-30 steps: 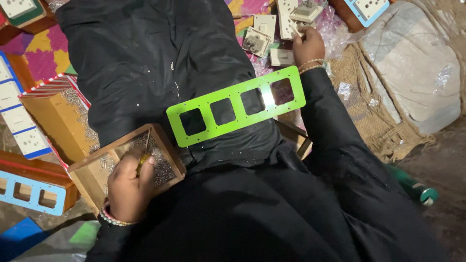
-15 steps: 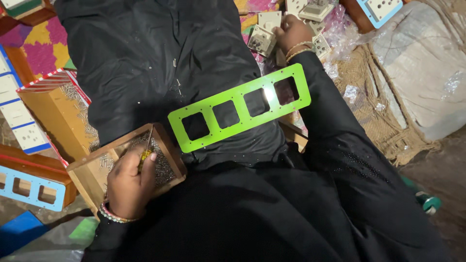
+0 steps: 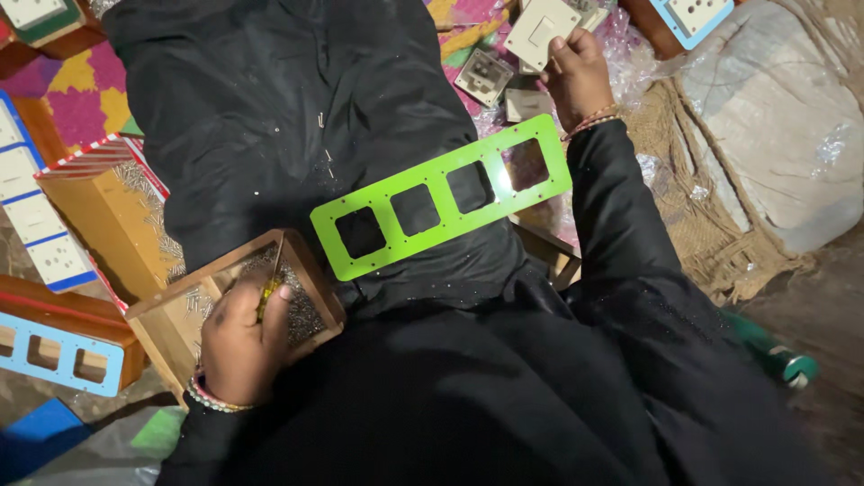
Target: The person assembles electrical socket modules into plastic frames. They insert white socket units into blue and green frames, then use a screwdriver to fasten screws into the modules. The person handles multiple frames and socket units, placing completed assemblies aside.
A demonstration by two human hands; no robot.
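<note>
Head view. A cream square plastic switch module (image 3: 541, 32) is pinched by the right hand (image 3: 579, 76), thumb on its lower right edge, fingers closed behind it; the module is held flat-face up, tilted, one corner pointing up-left, just above and left of the fingertips. More loose beige switch modules (image 3: 484, 77) are seen on the multicoloured mat (image 3: 81, 94), just left of and below the right fingers. Bangles are worn at the right wrist.

A long bright green plastic faceplate with four square cut-outs (image 3: 443, 208) is laid across the black-clothed lap (image 3: 297, 117). Its long axis runs diagonally, low end pointing toward the left hand, high end pointing up-right to just below the right wrist. It is not touched by either hand.

The left hand (image 3: 241, 340) is closed around a thin yellow-handled screwdriver (image 3: 267, 290), shaft pointing up and slightly right past the fingertips. The hand is rested on an open wooden box of small metal screws (image 3: 171, 317), with screws seen under and beside the fingers. Well left of those fingers, a light blue plastic faceplate (image 3: 56, 353) is laid on a wooden block. A white and blue switch strip (image 3: 36, 216) is seen up-left, beside an orange cardboard box (image 3: 99, 202).
</note>
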